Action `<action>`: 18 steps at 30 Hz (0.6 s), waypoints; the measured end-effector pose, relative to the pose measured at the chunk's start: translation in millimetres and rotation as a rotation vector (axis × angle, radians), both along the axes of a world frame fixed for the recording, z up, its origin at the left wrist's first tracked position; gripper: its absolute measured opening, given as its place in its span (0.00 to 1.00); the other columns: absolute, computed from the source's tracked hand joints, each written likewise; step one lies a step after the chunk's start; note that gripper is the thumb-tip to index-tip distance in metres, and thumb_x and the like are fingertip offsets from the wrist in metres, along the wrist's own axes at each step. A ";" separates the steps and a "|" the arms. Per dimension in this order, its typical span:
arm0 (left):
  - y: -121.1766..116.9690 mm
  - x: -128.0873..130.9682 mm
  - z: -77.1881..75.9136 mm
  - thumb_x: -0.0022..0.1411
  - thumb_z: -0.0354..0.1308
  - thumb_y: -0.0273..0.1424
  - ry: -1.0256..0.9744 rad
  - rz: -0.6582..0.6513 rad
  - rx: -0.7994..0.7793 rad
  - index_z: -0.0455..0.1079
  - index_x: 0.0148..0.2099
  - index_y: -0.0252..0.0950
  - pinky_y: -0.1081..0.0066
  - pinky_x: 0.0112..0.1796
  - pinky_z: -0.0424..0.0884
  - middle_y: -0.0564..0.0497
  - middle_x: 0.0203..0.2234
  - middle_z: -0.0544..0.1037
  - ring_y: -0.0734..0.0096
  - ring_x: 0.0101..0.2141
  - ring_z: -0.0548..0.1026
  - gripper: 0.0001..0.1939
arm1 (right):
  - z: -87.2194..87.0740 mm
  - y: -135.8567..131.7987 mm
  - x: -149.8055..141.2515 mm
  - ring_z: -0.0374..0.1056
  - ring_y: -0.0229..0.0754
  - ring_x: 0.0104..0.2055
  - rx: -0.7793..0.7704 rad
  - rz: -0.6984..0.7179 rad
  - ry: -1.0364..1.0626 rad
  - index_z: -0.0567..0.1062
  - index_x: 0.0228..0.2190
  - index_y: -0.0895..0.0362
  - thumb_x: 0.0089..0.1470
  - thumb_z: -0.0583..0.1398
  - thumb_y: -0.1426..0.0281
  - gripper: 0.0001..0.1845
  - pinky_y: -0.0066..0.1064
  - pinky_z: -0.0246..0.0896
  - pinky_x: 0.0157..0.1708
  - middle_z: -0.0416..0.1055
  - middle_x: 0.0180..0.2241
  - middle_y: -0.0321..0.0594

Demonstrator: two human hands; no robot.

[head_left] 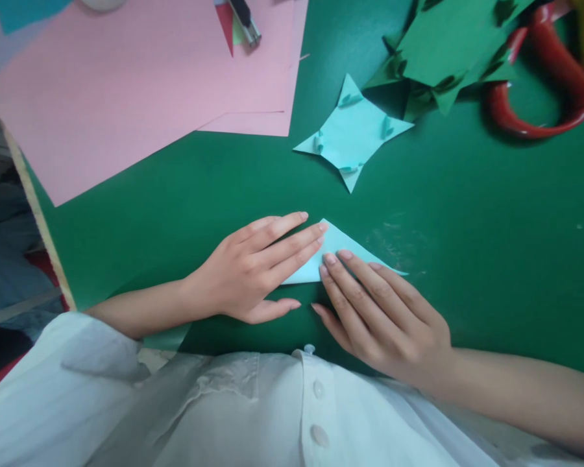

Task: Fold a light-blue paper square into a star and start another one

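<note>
A folded light-blue paper triangle (338, 250) lies flat on the green surface (491, 259), just in front of the person's white shirt (253, 415). The left hand (253, 272) rests palm down on the triangle's left part, fingers (292, 243) stretched out together and pressing it flat, thumb lying on the surface below the paper's edge. The right hand (384, 318) covers the lower right part, its fingertips (328, 259) pressed on the paper close to the left hand's. Neither grip pinches the paper; both are flat and extended on top of it. The triangle's upper point and right tip show between and beyond the hands. Farther off lie a light-blue paper star (353, 133), pink paper sheets (141, 84), green folded paper (448, 45) and red-handled scissors (540, 97).
</note>
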State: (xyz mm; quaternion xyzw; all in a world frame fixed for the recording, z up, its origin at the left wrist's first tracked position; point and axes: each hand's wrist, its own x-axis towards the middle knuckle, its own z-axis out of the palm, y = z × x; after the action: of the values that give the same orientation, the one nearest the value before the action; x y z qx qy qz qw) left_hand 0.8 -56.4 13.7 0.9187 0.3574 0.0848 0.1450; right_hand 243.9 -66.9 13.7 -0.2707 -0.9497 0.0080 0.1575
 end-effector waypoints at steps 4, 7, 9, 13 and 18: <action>1.0 -0.6 -0.2 0.66 0.48 0.50 -0.013 -0.009 0.002 0.61 0.65 0.25 0.58 0.58 0.64 0.41 0.64 0.66 0.51 0.63 0.62 0.37 | 0.5 -5.7 -0.7 0.71 0.51 0.55 -0.023 -0.021 -0.030 0.73 0.52 0.72 0.58 0.63 0.60 0.30 0.39 0.66 0.56 0.72 0.54 0.52; 2.6 -1.4 -0.3 0.66 0.49 0.45 -0.022 -0.010 0.003 0.61 0.65 0.25 0.58 0.58 0.64 0.41 0.63 0.67 0.51 0.63 0.63 0.34 | -1.5 -9.2 -0.2 0.71 0.51 0.56 -0.032 -0.022 -0.033 0.72 0.52 0.74 0.59 0.62 0.60 0.30 0.39 0.66 0.58 0.71 0.54 0.53; 3.8 -2.2 -0.5 0.65 0.49 0.41 -0.033 -0.012 -0.001 0.62 0.65 0.25 0.58 0.58 0.63 0.41 0.63 0.67 0.51 0.63 0.63 0.33 | -3.6 -10.6 0.5 0.70 0.51 0.57 -0.043 -0.012 -0.028 0.72 0.52 0.74 0.59 0.63 0.61 0.30 0.39 0.66 0.59 0.71 0.54 0.54; 5.8 -4.4 -1.6 0.64 0.45 0.36 -0.060 -0.030 -0.003 0.61 0.65 0.24 0.57 0.59 0.62 0.41 0.63 0.67 0.51 0.63 0.63 0.31 | -7.5 -11.7 1.0 0.69 0.52 0.58 -0.072 0.016 0.003 0.72 0.52 0.74 0.58 0.63 0.63 0.29 0.40 0.65 0.60 0.70 0.55 0.55; 8.7 -6.4 -2.9 0.63 0.44 0.36 -0.077 -0.050 -0.002 0.61 0.65 0.24 0.56 0.59 0.63 0.41 0.64 0.67 0.49 0.63 0.63 0.32 | -9.4 -11.3 -0.2 0.67 0.53 0.60 -0.121 0.066 0.035 0.71 0.54 0.74 0.58 0.63 0.64 0.29 0.42 0.66 0.60 0.68 0.57 0.56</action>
State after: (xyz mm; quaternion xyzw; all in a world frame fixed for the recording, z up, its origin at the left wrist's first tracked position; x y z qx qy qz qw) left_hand -5.6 -47.7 10.8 0.9233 0.3285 0.1159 0.1616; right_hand 243.8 -78.2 4.3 -0.2483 -0.9529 0.0753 0.1570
